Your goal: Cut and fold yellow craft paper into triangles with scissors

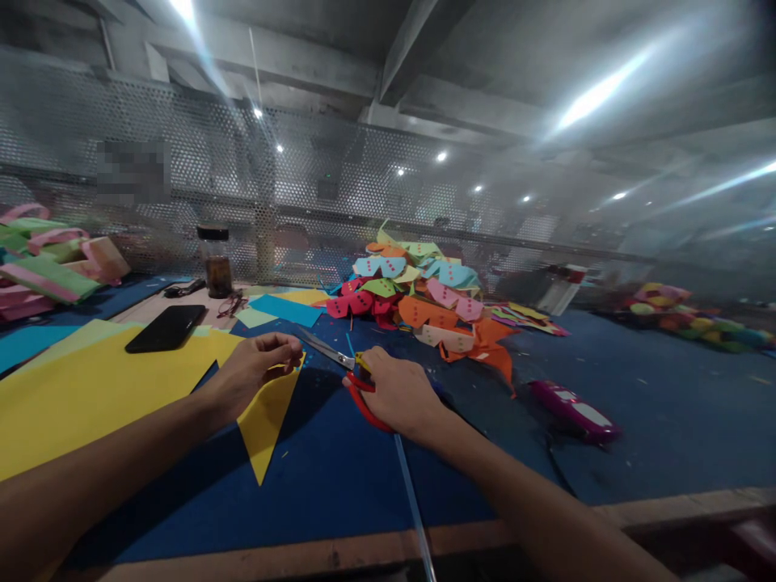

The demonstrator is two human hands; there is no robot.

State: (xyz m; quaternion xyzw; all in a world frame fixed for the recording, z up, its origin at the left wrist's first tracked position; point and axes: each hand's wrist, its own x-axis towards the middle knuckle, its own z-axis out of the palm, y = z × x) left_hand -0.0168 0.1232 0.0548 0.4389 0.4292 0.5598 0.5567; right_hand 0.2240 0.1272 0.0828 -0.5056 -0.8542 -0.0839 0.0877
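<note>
My left hand (258, 368) is closed in a pinch on a pointed piece of yellow paper (270, 420). That piece hangs down from the fingers with its tip low over the blue table covering. My right hand (400, 392) grips a pair of scissors (327, 349) by the red handle, and some yellow shows by the thumb. Its metal blades point left and away from me, close to the fingertips of my left hand. Large yellow sheets (109, 396) lie under and beside my left forearm.
A black phone (166, 328) rests on the yellow sheets, near a lidded jar (217, 263). Colourful cut-paper shapes (418, 303) are heaped at the back. To the right lies a purple device (573, 412) with a cord. A clear strip (415, 509) crosses the front edge.
</note>
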